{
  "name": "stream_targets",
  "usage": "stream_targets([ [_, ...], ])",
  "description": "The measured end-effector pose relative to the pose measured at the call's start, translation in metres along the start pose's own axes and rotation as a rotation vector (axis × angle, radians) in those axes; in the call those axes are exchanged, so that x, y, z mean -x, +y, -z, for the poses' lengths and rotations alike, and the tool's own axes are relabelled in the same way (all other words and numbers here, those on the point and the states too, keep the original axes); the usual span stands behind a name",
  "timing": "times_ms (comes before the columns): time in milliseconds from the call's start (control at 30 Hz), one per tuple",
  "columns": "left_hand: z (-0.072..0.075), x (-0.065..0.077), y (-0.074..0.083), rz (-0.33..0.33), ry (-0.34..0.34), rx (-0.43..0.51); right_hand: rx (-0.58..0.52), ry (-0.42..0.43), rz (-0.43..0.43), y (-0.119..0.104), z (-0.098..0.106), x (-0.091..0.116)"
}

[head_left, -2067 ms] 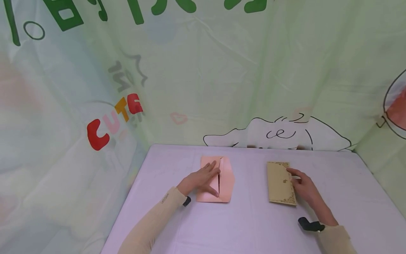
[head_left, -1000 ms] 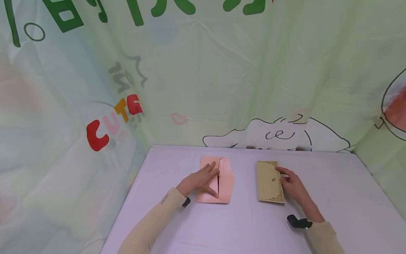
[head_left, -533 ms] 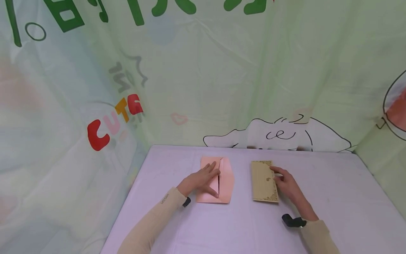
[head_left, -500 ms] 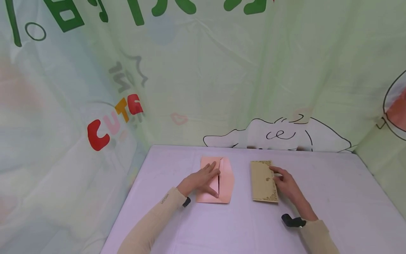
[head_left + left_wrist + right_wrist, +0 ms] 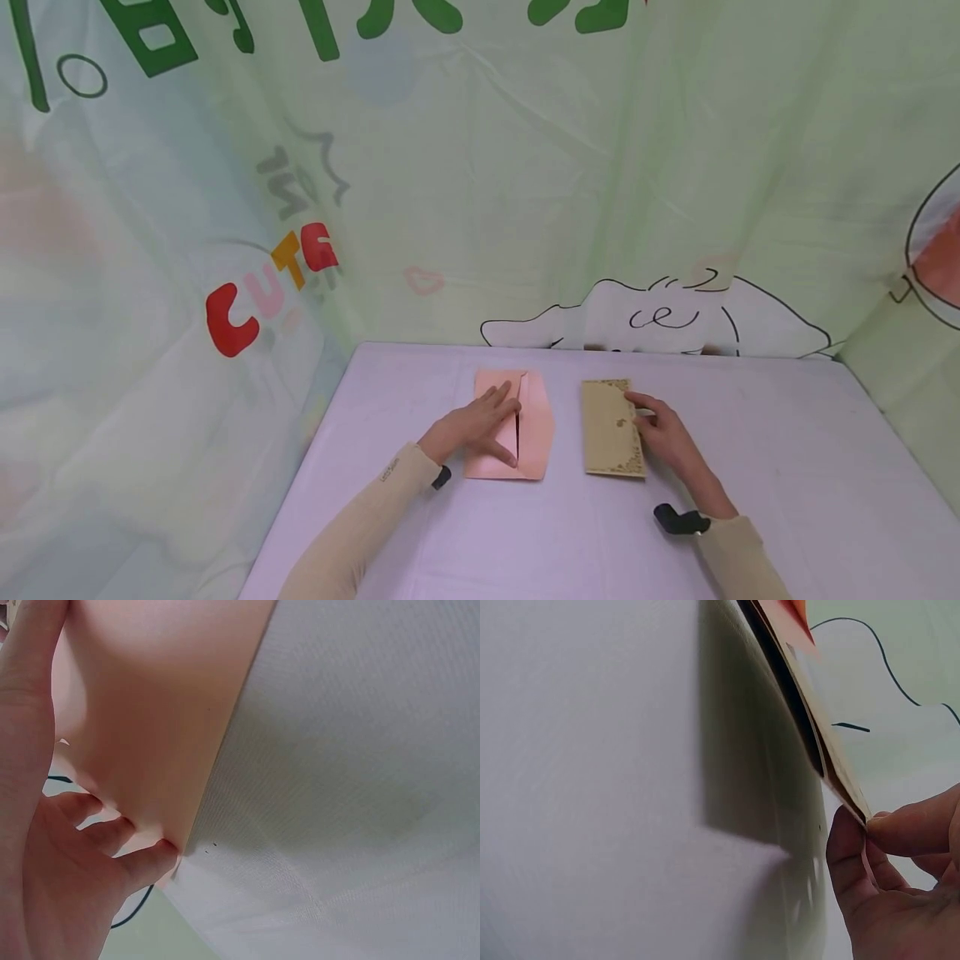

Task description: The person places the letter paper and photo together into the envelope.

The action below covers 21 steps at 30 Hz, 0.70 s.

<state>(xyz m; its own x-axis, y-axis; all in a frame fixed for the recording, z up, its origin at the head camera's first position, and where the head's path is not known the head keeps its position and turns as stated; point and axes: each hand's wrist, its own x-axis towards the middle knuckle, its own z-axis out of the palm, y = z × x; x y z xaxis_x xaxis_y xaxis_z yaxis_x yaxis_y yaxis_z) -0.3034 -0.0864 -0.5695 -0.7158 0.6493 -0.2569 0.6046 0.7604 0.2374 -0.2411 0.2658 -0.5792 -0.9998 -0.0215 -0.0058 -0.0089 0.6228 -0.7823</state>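
Observation:
A pink paper envelope (image 5: 536, 437) lies on the table with its pointed flap to the right and a dark slit showing along its opening. My left hand (image 5: 474, 423) rests on it, thumb and fingers spread on both sides of the slit. In the left wrist view, the fingertips touch the envelope's (image 5: 165, 697) far edge. To the right, a tan card (image 5: 606, 429) with brown ornamental corners is tilted above the cloth. My right hand (image 5: 666, 432) pinches it by its right edge. Layered edges of the card (image 5: 810, 727) show in the right wrist view, with its shadow below.
A pale lilac cloth covers the table (image 5: 540, 542). Behind it hangs a light green printed curtain (image 5: 480, 192), which also closes off the left and right sides. A black wrist camera mount (image 5: 681, 520) sits by the right sleeve.
My right hand has carried the tan card leftward, closer to the envelope. My left hand and the envelope have stayed in place.

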Motion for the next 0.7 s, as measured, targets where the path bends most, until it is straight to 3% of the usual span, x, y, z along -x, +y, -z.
stream_targets([
  [700, 0.001, 0.0, -0.001, -0.001, -0.002, -0.009, -0.068, -0.033, -0.015, -0.02, -0.019, -0.007],
])
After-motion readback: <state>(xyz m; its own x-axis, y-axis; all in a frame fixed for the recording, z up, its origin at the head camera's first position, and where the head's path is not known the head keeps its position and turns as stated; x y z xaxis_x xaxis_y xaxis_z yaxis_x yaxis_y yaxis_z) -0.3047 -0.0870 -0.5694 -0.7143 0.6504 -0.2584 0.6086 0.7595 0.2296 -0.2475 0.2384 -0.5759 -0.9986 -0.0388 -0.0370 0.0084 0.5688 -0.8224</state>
